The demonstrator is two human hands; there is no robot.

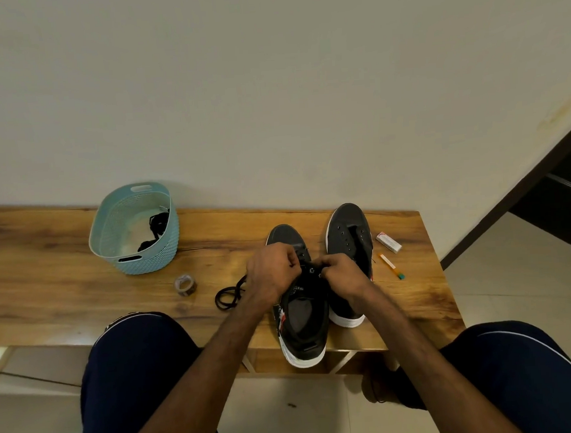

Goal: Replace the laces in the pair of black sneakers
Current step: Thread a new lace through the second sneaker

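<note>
Cream wall behind; wooden bench (62,282) runs along it, tiled floor below. Person seated, knees in dark trousers at the bench edge.

Writing: white print on the tongue of the near sneaker (301,323), too blurred to read. Red print on a small white box (388,242) at far right, also unreadable. Orange tube (390,264) with a green cap lies just beside it.

Both forearms reach forward and meet over the near sneaker's eyelets. Left hand (273,273) has its fingers curled and pinches a black lace (229,296), which trails off in loops on the bench. Right hand (344,273), fingers curled, grips the near sneaker's eyelet edge.

Far sneaker (347,232) stands unlaced, just beside the near one. Teal basket (134,227) at left holds more laces (156,225). Tape roll (186,285) sits near the loops.
</note>
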